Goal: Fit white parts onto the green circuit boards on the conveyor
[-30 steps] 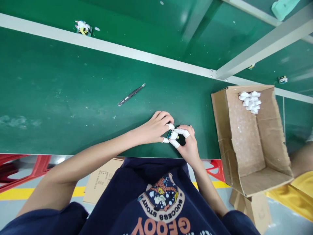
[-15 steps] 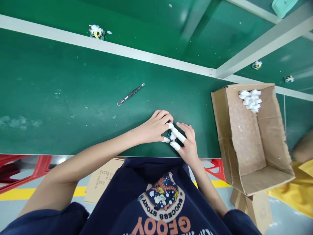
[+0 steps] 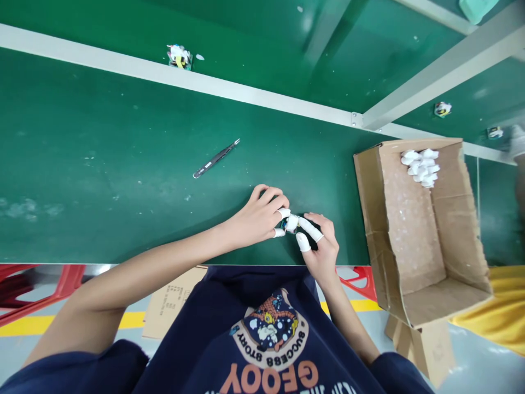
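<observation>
A small circuit board with white-coated components (image 3: 291,223) is at the table's near edge between my hands. My left hand (image 3: 262,216) pinches its left side between a thumb and a finger in white finger cots. On the board's right, my right hand (image 3: 322,246) has its capped index finger at the components. The right thumb, also capped, stands apart from the board, with the fingers spread. Black tweezers (image 3: 216,158) lie on the green table, up and left of my hands.
A cardboard box (image 3: 375,219) holding several white finger-cot-like pieces (image 3: 421,167) stands right. Beyond the pale rail (image 3: 246,94) sit more circuit boards (image 3: 179,57), (image 3: 443,109), (image 3: 494,132). A metal post (image 3: 435,68) slants at upper right. A co-worker's hand (image 3: 518,143) shows at the right edge.
My right thumb and hand have drawn back rightward from the board, showing more of its white top. The boards beyond the rail have shifted right. A co-worker's hand has appeared at the right edge.
</observation>
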The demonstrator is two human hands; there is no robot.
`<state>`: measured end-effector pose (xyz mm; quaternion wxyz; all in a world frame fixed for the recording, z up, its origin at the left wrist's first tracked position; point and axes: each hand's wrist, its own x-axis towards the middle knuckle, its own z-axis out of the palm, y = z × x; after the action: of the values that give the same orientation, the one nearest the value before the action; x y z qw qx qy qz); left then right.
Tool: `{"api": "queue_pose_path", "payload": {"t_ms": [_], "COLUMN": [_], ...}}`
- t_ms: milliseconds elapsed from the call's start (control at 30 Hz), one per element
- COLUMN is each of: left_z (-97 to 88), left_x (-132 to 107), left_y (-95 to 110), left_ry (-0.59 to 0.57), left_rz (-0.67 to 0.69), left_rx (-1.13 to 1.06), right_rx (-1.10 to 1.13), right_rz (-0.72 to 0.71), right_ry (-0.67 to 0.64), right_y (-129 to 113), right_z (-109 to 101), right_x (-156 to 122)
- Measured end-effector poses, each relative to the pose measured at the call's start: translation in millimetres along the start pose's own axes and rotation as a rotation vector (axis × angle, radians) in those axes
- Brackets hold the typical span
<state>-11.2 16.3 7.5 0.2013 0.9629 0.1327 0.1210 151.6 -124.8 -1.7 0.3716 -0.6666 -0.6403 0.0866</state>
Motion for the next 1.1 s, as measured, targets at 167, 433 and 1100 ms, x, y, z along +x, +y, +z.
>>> {"api": "queue_pose_path", "payload": {"t_ms": [167,433,1100], "left_z": [4.7,1.4,-7.8], "left_x": [-1,3,-1], "left_y": [0,-2,5], "left_ry": [0.010,0.091,0.567], "left_rz": [0.014,-0.129,0.185], "left_rx": [-0.047,-0.338,-0.342], "right_rx": [-0.011,0.033,0.276], "right_rz": [-0.021,0.114,-0.229], "right_ry": [-0.028,-0.060,0.265], "right_y": [2,7,-31], "right_z": [2,4,1], "right_x": [2,-2,30]}}
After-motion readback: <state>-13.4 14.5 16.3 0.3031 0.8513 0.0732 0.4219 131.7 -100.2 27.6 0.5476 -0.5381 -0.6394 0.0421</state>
